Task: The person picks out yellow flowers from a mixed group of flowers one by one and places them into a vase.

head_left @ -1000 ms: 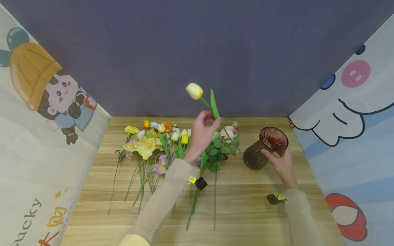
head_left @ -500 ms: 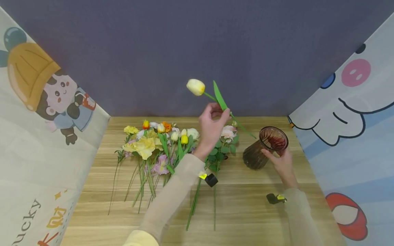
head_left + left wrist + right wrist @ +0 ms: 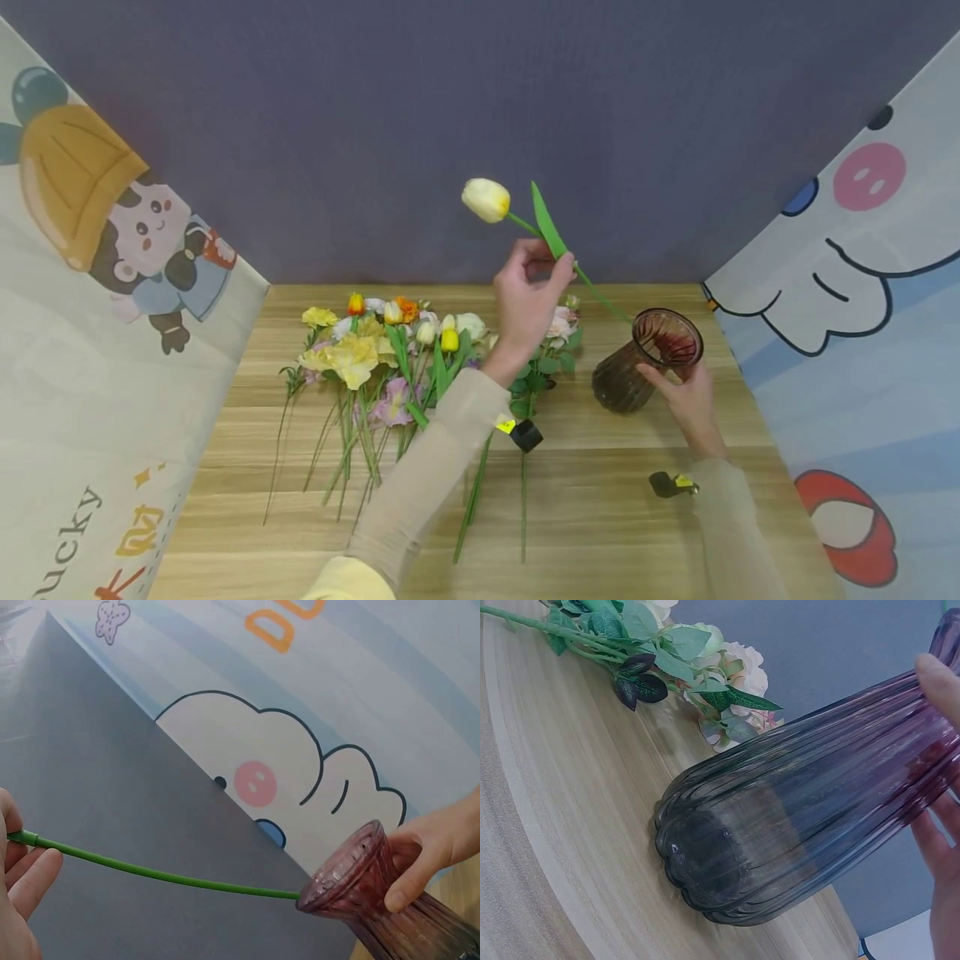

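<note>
My left hand (image 3: 527, 304) pinches a pale yellow tulip (image 3: 486, 200) by its green stem, just below the long leaf. The bloom points up and left, while the stem slopes down to the right. In the left wrist view the stem (image 3: 180, 879) ends right at the rim of a ribbed purple-grey glass vase (image 3: 360, 889). My right hand (image 3: 686, 400) grips that vase (image 3: 626, 379) near its neck, thumb on the near side and fingers behind. The vase leans right, its mouth tilted, and its scalloped base (image 3: 705, 862) shows close over the table in the right wrist view.
Left and centre on the wooden table (image 3: 600, 517) lie several artificial flowers, among them a large yellow bloom (image 3: 352, 360), a purple one (image 3: 392, 404) and a pink rose (image 3: 561, 323). A dark panel (image 3: 375, 150) stands behind; printed cloths hang at both sides.
My left hand has moved right and slightly up with the tulip, and the stem has swung from near the pink rose to the vase's rim. My right hand and the vase have stayed in place.
</note>
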{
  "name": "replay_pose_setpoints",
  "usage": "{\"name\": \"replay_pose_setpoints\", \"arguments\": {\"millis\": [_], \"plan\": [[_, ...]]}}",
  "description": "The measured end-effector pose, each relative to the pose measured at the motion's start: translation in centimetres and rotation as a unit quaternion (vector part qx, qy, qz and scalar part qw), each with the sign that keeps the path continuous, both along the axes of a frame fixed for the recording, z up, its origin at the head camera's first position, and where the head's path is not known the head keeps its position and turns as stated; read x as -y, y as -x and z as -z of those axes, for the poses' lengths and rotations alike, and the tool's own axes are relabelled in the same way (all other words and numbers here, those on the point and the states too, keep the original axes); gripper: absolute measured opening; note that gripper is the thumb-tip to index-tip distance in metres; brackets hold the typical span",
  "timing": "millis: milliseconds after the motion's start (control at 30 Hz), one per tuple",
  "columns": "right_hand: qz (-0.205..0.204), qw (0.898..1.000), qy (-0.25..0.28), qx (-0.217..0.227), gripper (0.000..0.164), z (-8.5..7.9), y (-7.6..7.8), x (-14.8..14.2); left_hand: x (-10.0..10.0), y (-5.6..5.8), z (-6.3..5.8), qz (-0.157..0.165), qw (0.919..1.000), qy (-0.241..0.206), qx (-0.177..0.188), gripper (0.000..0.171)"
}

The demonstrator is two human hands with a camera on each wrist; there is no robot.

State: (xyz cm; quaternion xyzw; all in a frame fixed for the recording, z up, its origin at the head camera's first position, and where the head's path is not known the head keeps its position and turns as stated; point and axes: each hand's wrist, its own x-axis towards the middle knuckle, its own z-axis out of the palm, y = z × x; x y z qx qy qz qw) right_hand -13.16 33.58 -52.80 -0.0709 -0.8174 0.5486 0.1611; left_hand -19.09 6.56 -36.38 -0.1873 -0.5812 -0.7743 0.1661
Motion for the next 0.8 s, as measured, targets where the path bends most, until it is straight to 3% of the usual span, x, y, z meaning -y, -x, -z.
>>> {"name": "replay_pose_setpoints", "arguments": {"millis": [233, 533, 800], "plan": [[-0.011, 0.999, 0.017, -0.028, 0.069, -0.1, 0.0, 0.1, -0.6, -0.4, -0.3, 0.018, 0.9998, 0.008, -0.003, 0.017], [-0.009, 0.999, 0.012, -0.028, 0.068, -0.1, 0.1, 0.1, -2.5, -0.8, 1.3, 0.033, 0.9957, 0.084, 0.018, 0.022], [-0.013, 0.999, 0.028, -0.030, 0.068, 0.0, -0.1, 0.2, -3.5, -0.9, 2.9, 0.030, 0.9928, 0.110, 0.036, 0.023]]}}
